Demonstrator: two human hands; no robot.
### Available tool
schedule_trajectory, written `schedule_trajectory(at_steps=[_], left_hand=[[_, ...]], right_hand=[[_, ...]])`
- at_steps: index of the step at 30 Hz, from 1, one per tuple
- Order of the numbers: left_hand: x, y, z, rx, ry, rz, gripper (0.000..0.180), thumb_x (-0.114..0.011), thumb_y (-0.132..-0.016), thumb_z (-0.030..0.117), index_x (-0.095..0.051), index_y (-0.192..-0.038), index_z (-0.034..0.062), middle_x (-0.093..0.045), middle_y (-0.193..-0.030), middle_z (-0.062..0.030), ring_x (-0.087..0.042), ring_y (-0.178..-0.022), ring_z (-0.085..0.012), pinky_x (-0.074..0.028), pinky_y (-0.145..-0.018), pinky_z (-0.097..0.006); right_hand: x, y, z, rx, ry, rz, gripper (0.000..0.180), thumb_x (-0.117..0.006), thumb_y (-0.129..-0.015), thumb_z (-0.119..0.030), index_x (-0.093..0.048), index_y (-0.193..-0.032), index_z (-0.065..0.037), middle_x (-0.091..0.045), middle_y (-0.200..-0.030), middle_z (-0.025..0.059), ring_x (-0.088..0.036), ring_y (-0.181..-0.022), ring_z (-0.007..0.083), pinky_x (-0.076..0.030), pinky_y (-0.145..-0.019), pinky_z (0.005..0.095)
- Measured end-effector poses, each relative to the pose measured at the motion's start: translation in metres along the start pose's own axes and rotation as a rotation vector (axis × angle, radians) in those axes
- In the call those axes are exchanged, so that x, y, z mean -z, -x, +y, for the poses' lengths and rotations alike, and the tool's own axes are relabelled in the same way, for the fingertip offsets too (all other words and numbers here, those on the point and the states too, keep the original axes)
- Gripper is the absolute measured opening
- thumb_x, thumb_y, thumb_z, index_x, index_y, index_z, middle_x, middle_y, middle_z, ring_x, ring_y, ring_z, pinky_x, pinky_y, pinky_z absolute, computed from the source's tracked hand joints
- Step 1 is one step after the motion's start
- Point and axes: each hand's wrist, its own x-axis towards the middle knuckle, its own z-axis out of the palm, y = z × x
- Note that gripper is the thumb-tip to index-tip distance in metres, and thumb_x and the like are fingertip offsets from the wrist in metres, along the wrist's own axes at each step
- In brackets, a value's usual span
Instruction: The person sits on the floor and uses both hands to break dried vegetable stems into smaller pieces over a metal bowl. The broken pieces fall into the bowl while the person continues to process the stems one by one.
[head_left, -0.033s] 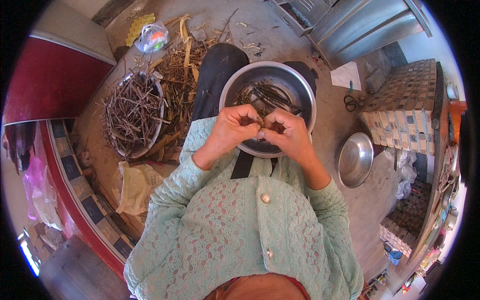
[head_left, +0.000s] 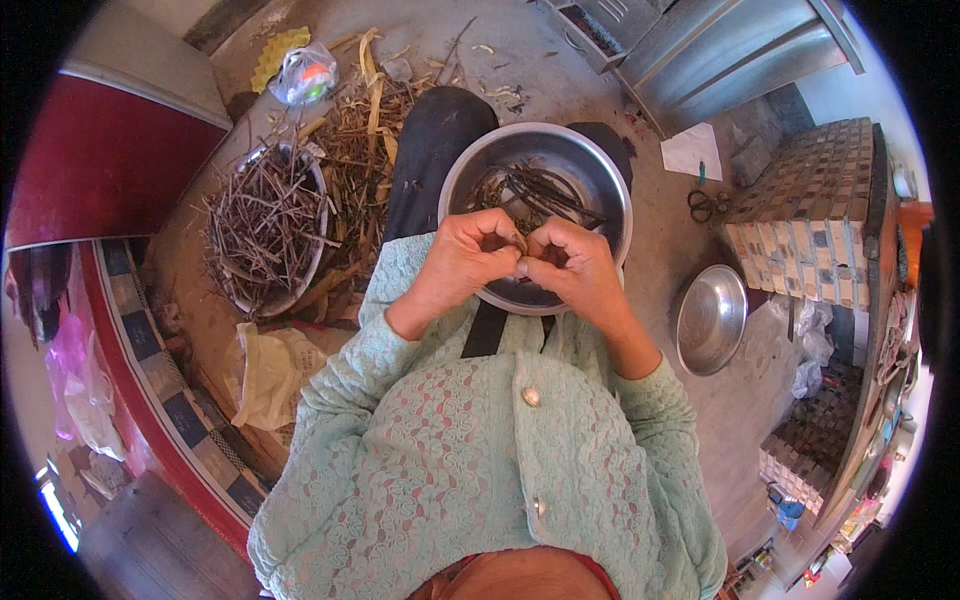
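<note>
Between my knees rests a steel basin. Long, dark, thin dried pods lie in it, with small brown bits at its left side. My left hand and my right hand meet above the basin's near part. Both are closed, thumbs and fingertips pinched together almost touching. A small brown piece, which looks like a dried pod, shows between the fingertips; the fingers hide most of it. The hands also cover part of the basin's near inside.
On the left, a bowl heaped with broken twigs stands beside dry stalks. A plastic bag lies beyond. To the right are an empty metal basin, scissors, a paper sheet and a tiled block.
</note>
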Motion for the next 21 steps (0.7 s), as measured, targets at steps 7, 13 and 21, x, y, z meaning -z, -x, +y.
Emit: schedule_trajectory(at_steps=[7, 13, 21], left_hand=[[-0.007, -0.001, -0.001, 0.001, -0.008, 0.077, 0.007, -0.055, -0.076, -0.007, -0.053, -0.073, -0.0004, -0.06, -0.07, -0.0013, -0.055, -0.062, -0.004, -0.045, -0.054, -0.02], [-0.01, -0.002, -0.011, -0.045, -0.152, 0.193, 0.006, -0.055, -0.075, -0.005, -0.053, -0.072, 0.0003, -0.057, -0.066, 0.0002, -0.051, -0.059, -0.0028, -0.041, -0.05, -0.019], [-0.017, -0.004, -0.007, -0.023, -0.264, 0.277, 0.004, -0.053, -0.075, -0.004, -0.053, -0.074, -0.0004, -0.055, -0.066, 0.0009, -0.049, -0.059, -0.0027, -0.04, -0.05, -0.019]], right_hand=[[-0.007, -0.001, 0.005, 0.079, 0.06, 0.049, 0.018, -0.071, -0.071, -0.004, -0.053, -0.073, -0.001, -0.051, -0.068, 0.0034, -0.048, -0.06, 0.0094, -0.04, -0.053, 0.0252], [-0.014, -0.001, 0.006, 0.145, 0.173, 0.144, 0.018, -0.069, -0.07, -0.003, -0.052, -0.076, -0.001, -0.052, -0.07, 0.0112, -0.053, -0.06, 0.0231, -0.043, -0.055, 0.031], [-0.013, -0.002, 0.004, 0.203, 0.246, 0.189, 0.017, -0.065, -0.071, 0.0, -0.05, -0.079, -0.001, -0.051, -0.073, 0.0137, -0.055, -0.063, 0.0302, -0.044, -0.057, 0.034]])
